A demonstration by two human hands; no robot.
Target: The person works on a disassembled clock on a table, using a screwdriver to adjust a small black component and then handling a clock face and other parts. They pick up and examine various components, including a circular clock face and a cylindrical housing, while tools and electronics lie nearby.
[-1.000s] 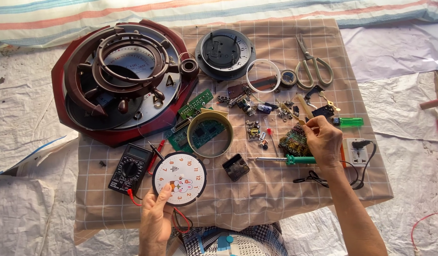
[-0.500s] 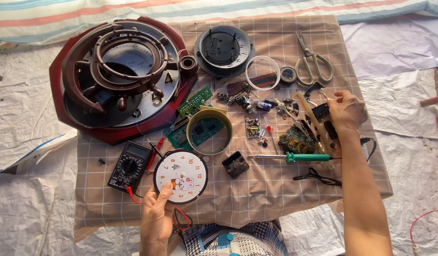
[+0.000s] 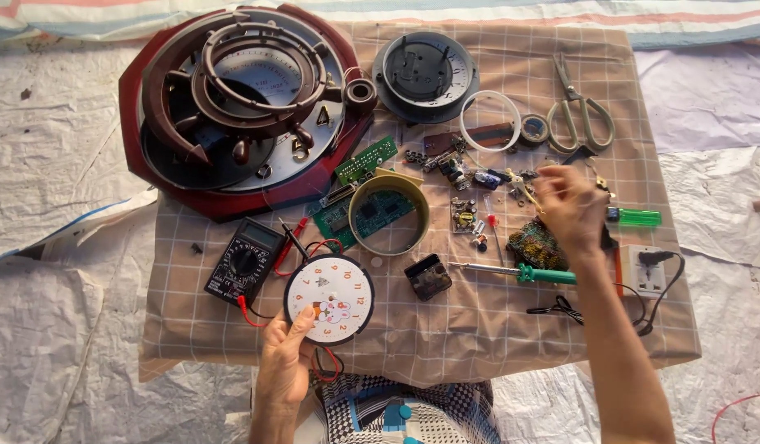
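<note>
A low surface covered by a tan checked cloth (image 3: 479,329) fills the middle of the frame. On it, at upper left, lies a large dark red clock case (image 3: 232,115); at top centre a black round clock back (image 3: 425,74); at upper right a pair of scissors (image 3: 581,111). A black multimeter (image 3: 244,261) sits at lower left, a white clock face (image 3: 331,298) below centre, a green-handled screwdriver (image 3: 520,273) right of centre, and a white socket (image 3: 647,270) at the right edge.
</note>
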